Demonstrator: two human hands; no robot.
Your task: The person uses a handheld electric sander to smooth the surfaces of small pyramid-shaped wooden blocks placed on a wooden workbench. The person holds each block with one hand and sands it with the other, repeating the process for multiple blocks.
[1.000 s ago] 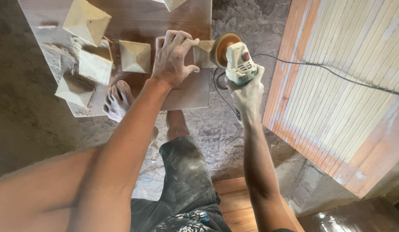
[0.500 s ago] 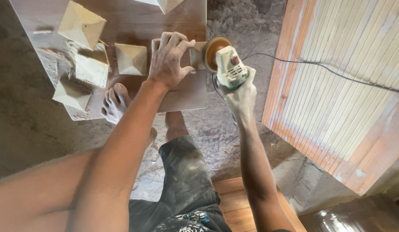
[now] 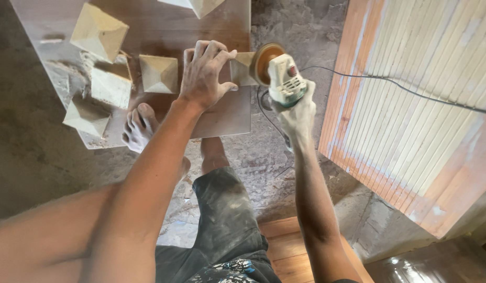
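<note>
I take the brown board (image 3: 222, 112) lying on the ground as my landmark. At its right edge sits the wooden block (image 3: 241, 68) under work, a small pale piece with a sloped, faceted face. My left hand (image 3: 203, 73) is clamped over it, fingers curled and pressed down on its top and near side; in my judgement this pins it against the board so it cannot skid under the tool. My right hand (image 3: 298, 110), just off the board's right edge, is wrapped tight around the body of a white angle grinder (image 3: 285, 78), whose orange-brown sanding disc (image 3: 264, 62) stands on edge and touches the block's right face. Holding the tool off the board appears to keep the disc square to that face.

A black power cord (image 3: 389, 81) runs from the grinder away from the board, across a slatted panel (image 3: 426, 105) of pale strips framed in reddish timber.

On the left half of the board lie several more pyramid-topped blocks (image 3: 159, 73), square-based, pale and matt, some dusted white. My bare foot (image 3: 138, 128), powdered with dust, rests at the board's near edge. The ground (image 3: 23, 152) around the board is rough, grey and gritty. My shorts (image 3: 227, 220) carry the same dust.
</note>
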